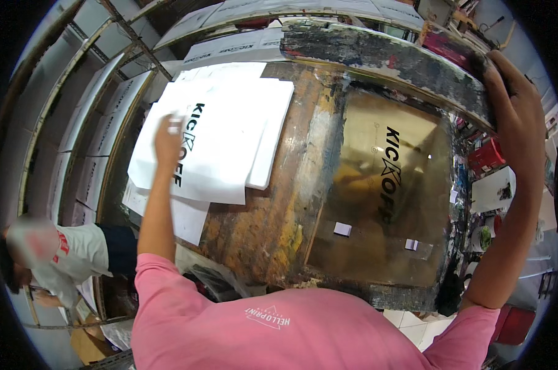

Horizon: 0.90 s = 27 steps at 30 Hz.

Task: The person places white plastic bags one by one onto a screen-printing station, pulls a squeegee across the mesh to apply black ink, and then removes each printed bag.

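My left hand (166, 142) is over a white sheet (223, 145) with bold black lettering, on a loose pile of paper at the left of the table. Its fingers are smeared by motion, so whether they grip the sheet cannot be told. At the upper right my right hand (512, 92) is closed around the right end of a long, paint-crusted screen frame (377, 58), held up along the table's far side. In front of that frame lies a glossy golden-brown printing bed (359, 185) with the same black lettering and two small pale tabs (342, 229) on it.
Wire drying racks (97, 123) with printed sheets stand along the left and the back. Another person (85, 253) is at the lower left. A red container (485, 155) and other supplies crowd the right side. Worn, paint-stained wood (263, 228) separates the paper from the bed.
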Motion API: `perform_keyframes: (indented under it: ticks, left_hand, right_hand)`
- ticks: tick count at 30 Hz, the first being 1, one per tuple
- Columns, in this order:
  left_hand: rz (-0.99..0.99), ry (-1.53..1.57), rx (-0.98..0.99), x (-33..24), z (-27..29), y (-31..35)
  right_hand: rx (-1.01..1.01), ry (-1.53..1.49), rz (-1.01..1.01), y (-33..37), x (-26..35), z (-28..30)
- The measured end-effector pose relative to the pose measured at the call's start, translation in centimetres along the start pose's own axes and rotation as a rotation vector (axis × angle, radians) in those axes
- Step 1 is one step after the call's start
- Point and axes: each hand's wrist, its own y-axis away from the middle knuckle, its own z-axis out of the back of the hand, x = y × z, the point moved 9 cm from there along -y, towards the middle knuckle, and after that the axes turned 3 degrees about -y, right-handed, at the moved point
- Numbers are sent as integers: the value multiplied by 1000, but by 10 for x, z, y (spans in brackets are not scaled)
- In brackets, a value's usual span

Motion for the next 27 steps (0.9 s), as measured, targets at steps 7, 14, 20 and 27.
perform_keyframes:
  ticks: [7,14,20,27]
  left_hand:
    - [-242,-83,430,-205,-121,19]
    - [-308,-410,432,-217,-146,32]
    - [-379,-580,558,-240,-165,14]
    - [-406,-568,456,-242,-162,19]
  right_hand:
    - [24,-51,6,5,48,23]
    - [-119,-2,121,23,60,24]
    - [86,-63,-96,8,54,29]
    - [325,-141,-134,5,59,26]
